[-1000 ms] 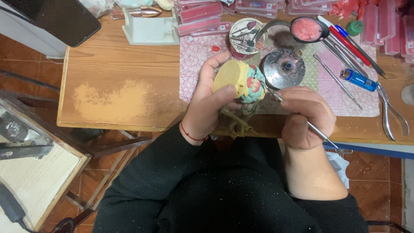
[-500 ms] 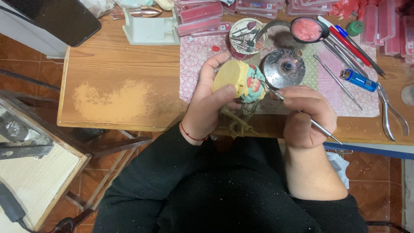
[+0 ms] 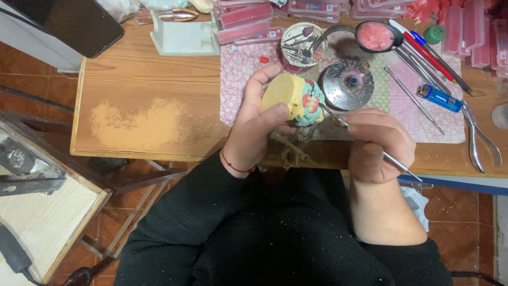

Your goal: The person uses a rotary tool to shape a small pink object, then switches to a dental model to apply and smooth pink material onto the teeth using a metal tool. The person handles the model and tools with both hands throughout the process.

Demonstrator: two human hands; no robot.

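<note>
- Left hand (image 3: pixel 259 124): fingers clamped round a yellow plaster dental model (image 3: pixel 288 95), thumb across its front, index finger curled over the top. Model held just above the near edge of the wooden bench (image 3: pixel 148 79), tilted toward the right hand.
- Model carries a patch of pink and teal wax (image 3: pixel 311 103) on its right face; a brass-coloured metal frame (image 3: pixel 291 148) hangs below it, past the bench edge.
- Right hand (image 3: pixel 378 143): fingers closed on a thin metal carving tool (image 3: pixel 394 159), gripped like a pen. Tip touches the wax patch; handle sticks out behind the hand, down and right.
- Red thread bracelet (image 3: pixel 235 164) on left wrist; black sleeves on both arms.
- Just behind the model, on a pink patterned mat (image 3: pixel 241 69): round metal dish (image 3: pixel 347 85), scorched dark, and a cup of small burs (image 3: pixel 301 42).
- Further right on the mat: spoon-like ladle holding pink wax (image 3: pixel 374 36), blue lighter (image 3: pixel 438 98), loose metal probe (image 3: pixel 413 98), pliers (image 3: pixel 481 140), red and blue pens (image 3: pixel 423 45).
- Back left of bench: white tray (image 3: pixel 182 37). Dark phone (image 3: pixel 79 24) lies off the bench corner.
</note>
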